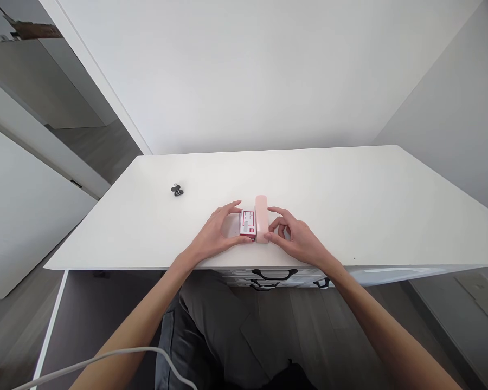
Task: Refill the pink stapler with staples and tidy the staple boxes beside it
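A small white-and-red box [248, 223] lies near the front edge of the white tabletop, close against a long pink stapler [262, 219] with a rounded far end. My left hand [217, 232] is closed round the box, its thumb along the near end and its fingers at the far end. On the other side, my right hand [295, 234] has its thumb and index fingertips at the right side of the stapler, with the other fingers curled. The stapler points away from me, and the underside of both things is hidden.
Small black clips [177, 189] lie at the left on the tabletop [350, 200]. A white wall rises behind it. Drawers with black handles [275, 275] are below the front edge. A white cable [122, 352] crosses over my left forearm.
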Demonstrator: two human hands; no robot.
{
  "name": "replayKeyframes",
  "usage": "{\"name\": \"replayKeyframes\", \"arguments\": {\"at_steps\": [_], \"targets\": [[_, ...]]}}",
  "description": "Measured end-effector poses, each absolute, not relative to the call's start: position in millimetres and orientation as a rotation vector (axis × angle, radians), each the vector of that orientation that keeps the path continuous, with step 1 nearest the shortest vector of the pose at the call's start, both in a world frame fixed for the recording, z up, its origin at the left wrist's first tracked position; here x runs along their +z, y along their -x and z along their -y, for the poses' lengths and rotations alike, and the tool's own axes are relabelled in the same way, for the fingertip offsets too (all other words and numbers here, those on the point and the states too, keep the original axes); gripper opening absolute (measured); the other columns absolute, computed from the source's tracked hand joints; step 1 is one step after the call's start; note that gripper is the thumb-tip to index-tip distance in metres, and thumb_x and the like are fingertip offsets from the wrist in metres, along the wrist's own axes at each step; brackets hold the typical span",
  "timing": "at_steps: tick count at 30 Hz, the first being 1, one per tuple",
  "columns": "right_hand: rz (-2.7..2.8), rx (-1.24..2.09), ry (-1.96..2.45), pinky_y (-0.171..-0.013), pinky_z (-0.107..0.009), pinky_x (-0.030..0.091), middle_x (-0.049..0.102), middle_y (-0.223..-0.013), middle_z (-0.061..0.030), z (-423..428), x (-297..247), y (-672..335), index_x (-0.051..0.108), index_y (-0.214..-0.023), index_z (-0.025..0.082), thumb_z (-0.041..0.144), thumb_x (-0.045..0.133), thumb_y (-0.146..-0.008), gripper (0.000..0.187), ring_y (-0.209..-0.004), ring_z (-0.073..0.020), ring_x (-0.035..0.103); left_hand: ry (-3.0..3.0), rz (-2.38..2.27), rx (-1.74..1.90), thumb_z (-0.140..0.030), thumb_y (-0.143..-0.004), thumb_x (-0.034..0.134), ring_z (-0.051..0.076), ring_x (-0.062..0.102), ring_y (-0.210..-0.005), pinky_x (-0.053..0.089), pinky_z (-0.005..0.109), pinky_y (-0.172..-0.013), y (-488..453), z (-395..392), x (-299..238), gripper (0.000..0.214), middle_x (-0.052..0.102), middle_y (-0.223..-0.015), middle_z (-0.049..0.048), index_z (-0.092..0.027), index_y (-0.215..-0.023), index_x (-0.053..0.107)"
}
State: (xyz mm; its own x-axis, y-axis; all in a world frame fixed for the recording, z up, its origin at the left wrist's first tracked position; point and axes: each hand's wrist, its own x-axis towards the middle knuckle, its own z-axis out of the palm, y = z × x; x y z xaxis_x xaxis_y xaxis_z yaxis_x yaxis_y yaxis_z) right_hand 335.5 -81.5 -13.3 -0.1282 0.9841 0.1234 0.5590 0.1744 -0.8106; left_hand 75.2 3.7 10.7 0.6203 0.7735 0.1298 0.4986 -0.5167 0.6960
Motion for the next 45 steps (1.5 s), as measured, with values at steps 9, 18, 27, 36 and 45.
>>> {"name": "replayKeyframes", "arguments": {"at_steps": [9,18,27,36,45], "targets": [[1.742,0.859,1.444,-0.078,-0.04,0.055,0.079,-0.101,-0.0031,82,-12,-334,0.037,-0.156,0.026,0.06,0.063,-0.1,0.071,-0.076,-0.0215,0.065,-2.113,-1.063,0.695,-0.051,-0.106,0.049,0.024,0.064,-0.117,0.048,0.045,-0.111,-76,-5,7,0.054,0.068,-0.117,0.0071,-0.024,-0.153,0.047],[1.742,0.856,1.439,-0.078,-0.039,0.054,0.079,-0.101,-0.0031,82,-13,-335,0.038,-0.156,0.025,0.06,0.064,-0.099,0.071,-0.076,-0.0214,0.065,-2.073,-1.032,0.675,-0.046,-0.103,0.055,0.019,0.062,-0.083,0.05,0.035,-0.085,-90,1,13,0.051,0.063,-0.086,-0.0019,-0.024,-0.149,0.047],[1.732,0.858,1.447,-0.078,-0.039,0.053,0.079,-0.1,-0.0032,82,-11,-334,0.038,-0.155,0.025,0.062,0.064,-0.099,0.072,-0.076,-0.0217,0.065,-2.131,-0.99,0.714,-0.046,-0.097,0.067,0.016,0.051,-0.077,0.043,0.031,-0.078,-93,3,11,0.057,0.048,-0.081,-0.0049,-0.023,-0.146,0.048],[1.728,0.859,1.449,-0.079,-0.04,0.054,0.08,-0.1,-0.0034,82,-12,-335,0.039,-0.155,0.025,0.061,0.062,-0.1,0.07,-0.076,-0.0214,0.066,-2.118,-0.959,0.701,-0.045,-0.095,0.069,0.016,0.053,-0.079,0.045,0.032,-0.081,-94,5,16,0.058,0.051,-0.083,-0.0043,-0.024,-0.144,0.049],[1.745,0.839,1.448,-0.077,-0.039,0.054,0.08,-0.099,-0.003,82,-12,-335,0.039,-0.155,0.025,0.061,0.063,-0.099,0.07,-0.077,-0.022,0.067,-2.008,-1.12,0.646,-0.052,-0.108,0.041,0.019,0.055,-0.077,0.045,0.033,-0.077,-97,1,15,0.048,0.059,-0.084,-0.0015,-0.022,-0.145,0.048]]}}
